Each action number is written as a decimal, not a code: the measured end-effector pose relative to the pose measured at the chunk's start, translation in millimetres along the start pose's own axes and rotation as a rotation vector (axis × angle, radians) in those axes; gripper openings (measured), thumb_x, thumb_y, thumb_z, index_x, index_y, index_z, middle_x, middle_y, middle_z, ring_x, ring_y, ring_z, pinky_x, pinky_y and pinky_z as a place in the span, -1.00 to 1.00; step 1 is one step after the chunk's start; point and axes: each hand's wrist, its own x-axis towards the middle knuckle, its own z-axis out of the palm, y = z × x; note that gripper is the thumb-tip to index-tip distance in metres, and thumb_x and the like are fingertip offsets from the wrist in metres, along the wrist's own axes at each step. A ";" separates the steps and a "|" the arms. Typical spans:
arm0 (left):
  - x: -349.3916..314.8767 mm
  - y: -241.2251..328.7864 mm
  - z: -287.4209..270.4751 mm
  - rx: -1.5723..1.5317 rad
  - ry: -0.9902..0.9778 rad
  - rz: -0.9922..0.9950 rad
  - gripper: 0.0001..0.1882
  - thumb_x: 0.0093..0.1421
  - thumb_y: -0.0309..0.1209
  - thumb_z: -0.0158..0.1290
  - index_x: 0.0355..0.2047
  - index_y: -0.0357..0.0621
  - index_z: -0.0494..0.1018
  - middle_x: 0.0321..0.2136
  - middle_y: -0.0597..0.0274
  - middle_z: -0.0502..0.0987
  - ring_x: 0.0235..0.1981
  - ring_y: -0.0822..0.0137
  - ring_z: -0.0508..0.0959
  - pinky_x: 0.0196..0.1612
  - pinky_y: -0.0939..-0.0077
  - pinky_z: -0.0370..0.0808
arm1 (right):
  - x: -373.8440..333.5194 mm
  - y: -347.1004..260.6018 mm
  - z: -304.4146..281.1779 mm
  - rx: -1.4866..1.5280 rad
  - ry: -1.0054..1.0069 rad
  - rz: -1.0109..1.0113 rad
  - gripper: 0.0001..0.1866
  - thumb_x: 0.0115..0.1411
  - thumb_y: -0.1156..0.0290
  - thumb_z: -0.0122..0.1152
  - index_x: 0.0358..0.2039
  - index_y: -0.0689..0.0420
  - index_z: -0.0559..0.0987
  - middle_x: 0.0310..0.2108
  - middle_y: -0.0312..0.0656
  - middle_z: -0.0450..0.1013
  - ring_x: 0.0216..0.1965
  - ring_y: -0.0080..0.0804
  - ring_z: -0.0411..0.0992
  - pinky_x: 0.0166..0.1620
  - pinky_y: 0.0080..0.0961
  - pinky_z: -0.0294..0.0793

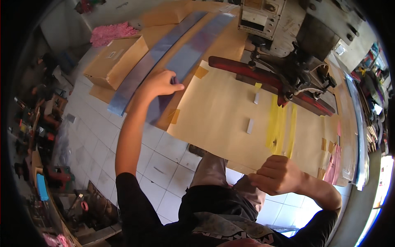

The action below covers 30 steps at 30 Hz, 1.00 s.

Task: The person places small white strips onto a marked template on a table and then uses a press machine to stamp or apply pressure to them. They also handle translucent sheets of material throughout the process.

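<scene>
My left hand [159,84] is curled over a blue translucent plastic strip [187,55] on the left of the table. A bluish-purple bit of plastic shows between its thumb and fingers. A second blue strip [156,53] lies alongside, farther left. My right hand [277,175] is closed in a fist at the near edge of the tan sheet [214,111]; what it holds, if anything, is hidden. Brown tape pieces sit on the sheet's corners. Yellow tape [276,127] runs across it, and two small pale blocks [249,126] stand left of the tape.
Above the sheet's far side hangs a press machine with a long red-and-black bar [242,71]. A control box [262,18] stands behind. At left are a cardboard box [116,61] and a pink net-like bundle [112,33]. Long strips [357,123] line the right edge.
</scene>
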 end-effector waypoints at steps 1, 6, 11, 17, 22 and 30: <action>5.5 -5.0 13.0 0.106 0.137 0.075 -0.62 0.05 -0.13 0.23 -0.32 -0.23 0.58 -0.27 -0.06 0.60 -0.14 0.03 0.55 -0.06 0.27 0.46 | 7.9 1.3 3.7 0.018 -0.034 -0.024 -0.84 -0.05 0.46 0.34 -0.38 0.13 0.62 -0.58 -0.36 0.46 -0.59 -0.48 0.44 -0.51 -0.54 0.39; 14.6 -1.8 22.6 0.088 0.122 -0.065 -0.71 0.06 -0.20 0.22 -0.37 -0.19 0.58 -0.25 -0.03 0.61 -0.16 0.02 0.59 -0.08 0.20 0.51 | 57.9 -14.9 34.3 0.168 0.097 -0.182 -0.80 0.01 0.40 0.30 -0.31 0.14 0.61 -0.58 -0.38 0.40 -0.59 -0.49 0.41 -0.50 -0.55 0.37; 6.5 -4.3 21.1 0.064 0.142 -0.083 -0.73 0.05 -0.23 0.23 -0.38 -0.19 0.59 -0.32 -0.01 0.62 -0.23 0.03 0.60 -0.13 0.20 0.52 | 138.1 -96.0 52.5 0.836 0.188 -0.301 -0.72 0.22 0.32 0.18 -0.12 0.20 0.54 -0.40 -0.19 0.41 -0.53 -0.33 0.42 -0.47 -0.40 0.41; 7.2 5.7 21.8 -0.018 0.183 -0.107 -0.78 0.04 -0.26 0.25 -0.43 -0.16 0.61 -0.46 0.00 0.62 -0.36 0.04 0.62 -0.22 0.20 0.52 | 170.6 -162.9 53.5 1.128 0.055 -0.542 -0.70 0.18 0.16 0.00 -0.49 0.14 0.44 -0.37 -0.01 0.33 -0.38 -0.11 0.42 -0.40 -0.26 0.49; 4.7 2.2 21.4 -0.047 0.192 -0.067 -0.77 0.05 -0.36 0.24 -0.37 -0.28 0.59 -0.54 0.01 0.60 -0.48 0.14 0.60 -0.35 0.28 0.50 | 174.9 -203.9 100.3 1.104 0.625 -0.720 -0.61 -0.07 0.15 0.11 -0.81 0.11 0.26 -0.76 -0.16 0.20 -0.70 -0.18 0.27 -0.63 -0.28 0.20; 0.3 1.9 19.2 -0.034 0.236 -0.042 -0.79 0.02 -0.38 0.27 -0.39 -0.28 0.62 -0.51 0.01 0.62 -0.46 0.14 0.62 -0.33 0.30 0.51 | 172.7 -188.7 70.9 1.199 0.239 -0.632 -0.73 0.08 0.19 0.07 -0.60 0.11 0.43 -0.54 -0.15 0.36 -0.47 -0.17 0.40 -0.41 -0.27 0.37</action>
